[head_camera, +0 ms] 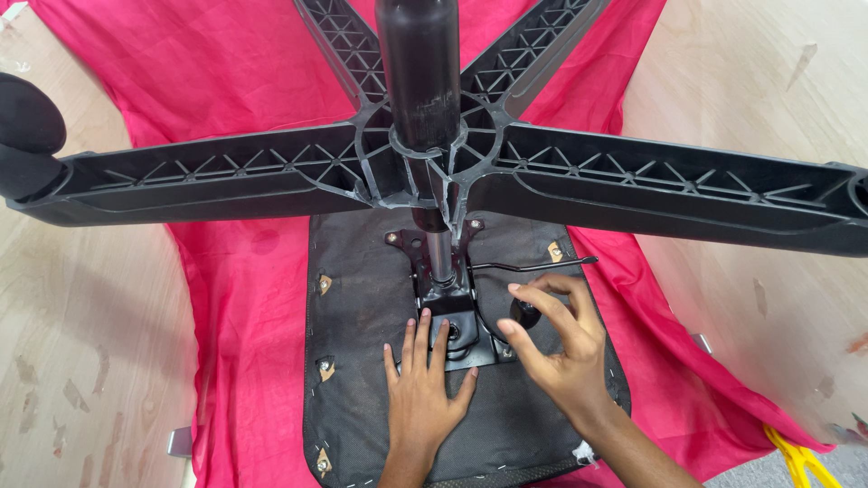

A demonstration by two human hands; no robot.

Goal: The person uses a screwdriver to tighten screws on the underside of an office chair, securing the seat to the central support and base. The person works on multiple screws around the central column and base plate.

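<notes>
On the underside of an upturned office chair seat (533,425), head view: left hand (423,384) lies flat, fingers spread, holding nothing, just beside the metal mechanism plate (449,312). Right hand (556,348) pinches the black knob (524,314). Best to keep the seat pinned while turning. The knob sits between right thumb and fingertips.

The five-star chair base (271,172) is matt black ribbed plastic; its gas-lift column (420,72) is scuffed dull metal. The seat underside (362,298) wears stapled black fabric, over crinkled pink cloth (217,72) on pale wood flooring (81,343).
</notes>
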